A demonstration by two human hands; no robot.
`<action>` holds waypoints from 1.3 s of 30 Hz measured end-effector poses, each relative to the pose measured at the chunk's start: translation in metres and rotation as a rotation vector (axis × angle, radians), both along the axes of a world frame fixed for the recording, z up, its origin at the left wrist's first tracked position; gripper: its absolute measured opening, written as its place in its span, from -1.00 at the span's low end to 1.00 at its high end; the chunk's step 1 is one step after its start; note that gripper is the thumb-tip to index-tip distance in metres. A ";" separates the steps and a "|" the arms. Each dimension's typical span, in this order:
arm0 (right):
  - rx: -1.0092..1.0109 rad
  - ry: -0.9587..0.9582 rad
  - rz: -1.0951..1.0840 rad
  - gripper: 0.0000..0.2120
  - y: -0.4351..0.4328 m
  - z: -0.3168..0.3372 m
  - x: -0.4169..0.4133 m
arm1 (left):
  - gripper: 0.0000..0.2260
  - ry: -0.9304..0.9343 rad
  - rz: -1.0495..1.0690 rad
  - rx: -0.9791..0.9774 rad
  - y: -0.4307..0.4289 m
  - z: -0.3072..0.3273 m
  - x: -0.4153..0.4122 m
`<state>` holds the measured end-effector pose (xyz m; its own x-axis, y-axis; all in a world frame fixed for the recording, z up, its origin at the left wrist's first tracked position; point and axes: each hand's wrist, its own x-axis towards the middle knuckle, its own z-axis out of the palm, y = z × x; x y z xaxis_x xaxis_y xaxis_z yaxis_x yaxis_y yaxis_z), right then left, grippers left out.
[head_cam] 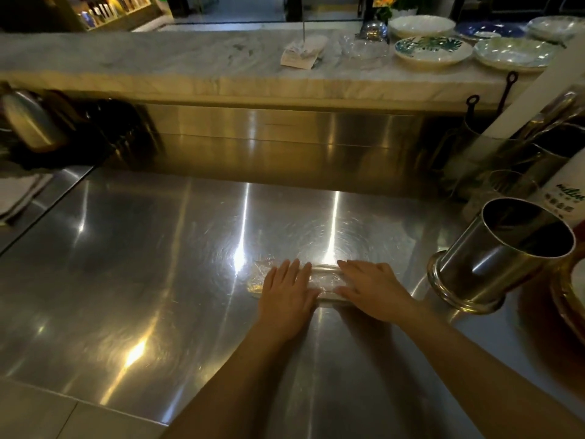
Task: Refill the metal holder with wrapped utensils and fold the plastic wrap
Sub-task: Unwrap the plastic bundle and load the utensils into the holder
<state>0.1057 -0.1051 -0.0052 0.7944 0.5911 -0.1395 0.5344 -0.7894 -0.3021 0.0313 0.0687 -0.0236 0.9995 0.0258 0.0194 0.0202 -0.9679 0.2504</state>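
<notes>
- Steel counter (142, 280), shiny, streaked with light glare; scuffed in circular marks near the middle.
- Plastic wrap (323, 278) lies flat on the counter at centre, bunched into a narrow, crinkled band running left to right. Clear, hard to trace at its edges.
- Left hand (286, 294) rests palm down on the left part of the wrap. Fingers straight, spread a little, pressing flat; not curled round anything.
- Right hand (372, 288) rests palm down on the right part of the wrap. Fingers extended and flat too, pointing up and left, gripping nothing.
- The two hands sit side by side, near each other, a short strip of wrap showing between them.
- Both forearms bare, coming in from the bottom edge.
- Metal holder (497, 258) stands on the counter to the right of the hands, apart from them. Cylinder on a flared base, mouth open toward the camera. Inside looks dark; cannot tell if anything is in it.
- White container (566, 194) with green print just behind the holder.
- More metal cans (544, 153) with long utensils farther back on the right, dim.
- Marble ledge (158, 58) runs across the back, raised above the counter.
- Patterned plates (433, 52) stacked on the ledge at right; a paper slip (299, 55) on a spike near its middle.
- Metal jug (28, 122) at far left, in shadow.
- Folded cloth (19, 194) at the left edge, below the jug.
</notes>
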 end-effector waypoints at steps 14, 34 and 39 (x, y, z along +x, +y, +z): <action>0.137 0.085 -0.135 -0.69 0.007 0.007 0.013 | -0.69 -0.231 -0.064 0.046 -0.009 0.003 -0.027; 0.225 0.352 -0.070 -0.76 0.035 0.020 0.016 | -0.62 -0.123 0.003 0.100 -0.024 0.016 -0.050; 0.237 0.340 -0.076 -0.92 0.029 0.030 0.019 | -0.65 -0.211 -0.051 -0.071 -0.028 0.020 -0.051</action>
<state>0.1243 -0.0765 0.0246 0.7692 0.5797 -0.2689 0.3156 -0.7105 -0.6289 -0.0195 0.0412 -0.0034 0.9734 -0.0157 0.2284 -0.0884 -0.9461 0.3116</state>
